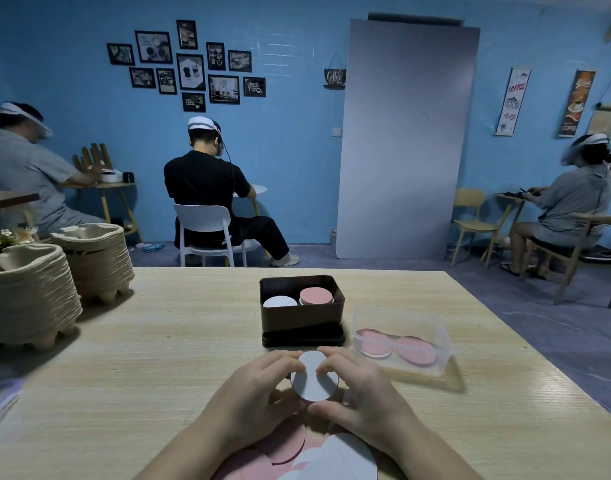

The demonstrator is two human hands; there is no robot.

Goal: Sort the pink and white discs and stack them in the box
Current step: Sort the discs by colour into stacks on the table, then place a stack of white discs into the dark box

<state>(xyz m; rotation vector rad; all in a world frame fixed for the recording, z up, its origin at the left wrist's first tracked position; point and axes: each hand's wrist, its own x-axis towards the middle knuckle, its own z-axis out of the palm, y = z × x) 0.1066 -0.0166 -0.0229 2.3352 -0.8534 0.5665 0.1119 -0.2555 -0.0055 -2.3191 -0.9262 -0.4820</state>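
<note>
Both hands hold a single white disc [314, 377] just above the wooden worktop [158, 358], close to the person's body. The left hand [259, 386] curls its fingertips over the disc's left edge with the thumb tucked beneath, and the right hand [359, 389] pinches the right edge in the same way, so the disc sits tilted between them with its flat face to the camera. Just beyond the hands stands the dark box [302, 320], open at the top. Inside it are two stacks side by side: a white stack [280, 302] on the left and a pink stack [316, 296] on the right, the pink one reaching a little higher. To the right of the box, near but apart from it, lies a clear plastic tub [394, 315] with two pink discs [416, 349] lying flat in it, touching each other. Under the person's wrists, at the near edge of the worktop, a pile of loose discs [286, 445] spreads out, pink and white overlapping. At the far left of the worktop stand two tall stacks of pulp trays [27, 292]. In the blue-walled room behind, three people sit at small tables of their own.
</note>
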